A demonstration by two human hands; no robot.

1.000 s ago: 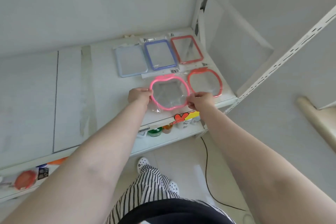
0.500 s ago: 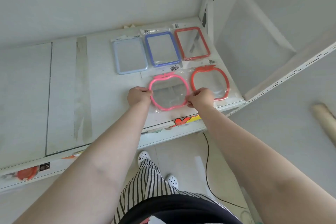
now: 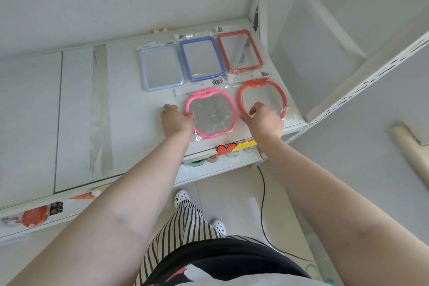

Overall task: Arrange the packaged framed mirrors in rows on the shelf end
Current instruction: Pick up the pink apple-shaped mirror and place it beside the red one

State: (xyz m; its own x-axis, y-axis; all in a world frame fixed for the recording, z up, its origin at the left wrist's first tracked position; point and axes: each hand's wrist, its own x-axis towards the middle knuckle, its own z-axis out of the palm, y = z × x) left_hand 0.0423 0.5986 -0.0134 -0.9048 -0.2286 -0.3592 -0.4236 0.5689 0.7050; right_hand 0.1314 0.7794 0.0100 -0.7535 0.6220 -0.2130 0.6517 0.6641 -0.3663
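On the right end of the white shelf point(image 3: 130, 109) five packaged mirrors lie flat in two rows. At the back, from left to right, sit a pale blue rectangular mirror point(image 3: 160, 68), a dark blue rectangular mirror point(image 3: 202, 58) and a red rectangular mirror point(image 3: 240, 51); nearer the front edge lie a pink apple-shaped mirror point(image 3: 210, 114) and, just beside it on the right, an orange apple-shaped mirror point(image 3: 262, 97). Each clear bag carries a white header strip with a barcode sticker point(image 3: 217, 81), though the printing is too small to read. The left hand point(image 3: 177, 119) pinches the left rim of the pink frame, fingers curled at its edge. The right hand point(image 3: 264, 119) hangs over the gap between the two apple mirrors with fingers loosely curled; whether it grasps anything cannot be told. A red-and-yellow sticker point(image 3: 228, 147) marks the shelf's front lip.
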